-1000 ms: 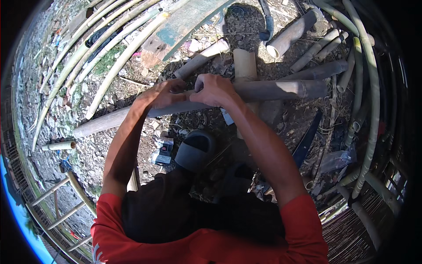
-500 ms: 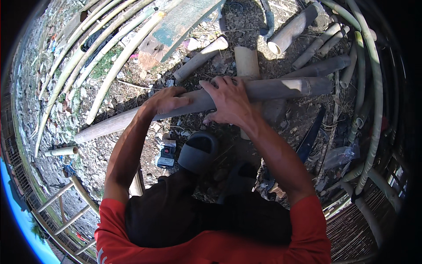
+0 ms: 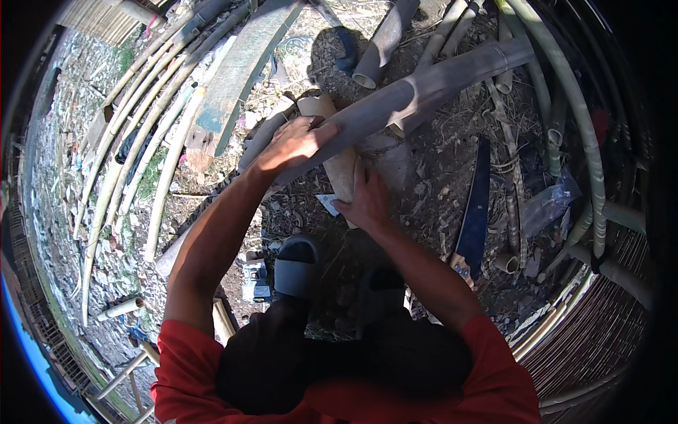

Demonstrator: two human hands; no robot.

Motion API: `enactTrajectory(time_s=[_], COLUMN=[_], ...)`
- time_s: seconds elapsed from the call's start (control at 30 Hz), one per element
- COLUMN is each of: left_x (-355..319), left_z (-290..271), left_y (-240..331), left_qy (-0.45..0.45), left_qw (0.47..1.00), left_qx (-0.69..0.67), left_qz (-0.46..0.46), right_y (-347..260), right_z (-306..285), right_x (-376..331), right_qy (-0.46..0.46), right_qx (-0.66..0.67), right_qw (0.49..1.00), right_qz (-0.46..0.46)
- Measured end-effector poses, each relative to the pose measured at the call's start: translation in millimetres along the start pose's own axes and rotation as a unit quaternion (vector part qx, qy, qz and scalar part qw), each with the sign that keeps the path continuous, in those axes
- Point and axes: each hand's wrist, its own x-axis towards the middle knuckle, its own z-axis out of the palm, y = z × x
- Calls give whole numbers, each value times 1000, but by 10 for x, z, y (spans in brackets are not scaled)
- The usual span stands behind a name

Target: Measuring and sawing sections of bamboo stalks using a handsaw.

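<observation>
Bamboo pole [image 3: 424,88], grey, weathered and round in section, is seen lying slantwise over the littered ground, running from the upper right down toward the middle of the view. The left hand [image 3: 293,145] is laid over its lower end, fingers curled loosely on the top of the culm; a full grip cannot be confirmed. The right hand [image 3: 367,201] is pressed flat, fingers spread, against a shorter pale bamboo piece [image 3: 339,162] which passes beneath the pole. A scrap of white paper [image 3: 326,203] is noted just beside that hand. A grey rubber sandal [image 3: 296,265] is planted on the ground below the hands. A saw [image 3: 473,212] with a dark flat blade and a wooden handle is laid to the right, apart from both hands. Long green and yellowed bamboo stalks [image 3: 141,155] are stacked at the left, smooth and jointed. The ground [image 3: 438,162] is dry earth strewn with chips and husks.
</observation>
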Motion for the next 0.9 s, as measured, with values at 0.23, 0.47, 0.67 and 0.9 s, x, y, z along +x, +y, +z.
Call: enactTrajectory(time_s=[0.23, 0.47, 0.67, 0.9], left_x=[528, 730, 746, 723], left_z=[448, 484, 526, 493], left_y=[-48, -60, -15, 89], left_qy=[92, 114, 145, 156], left_qw=[984, 981, 972, 970], left_qx=[148, 158, 178, 186], left_qz=[26, 5, 41, -15], right_y=[-132, 37, 911, 2100], right_z=[437, 275, -249, -600], right_x=[-3, -240, -1461, -3139], right_qy=[8, 85, 117, 4], right_qx=[-69, -101, -47, -165], right_qw=[996, 988, 992, 978], right_qz=[-51, -75, 19, 131])
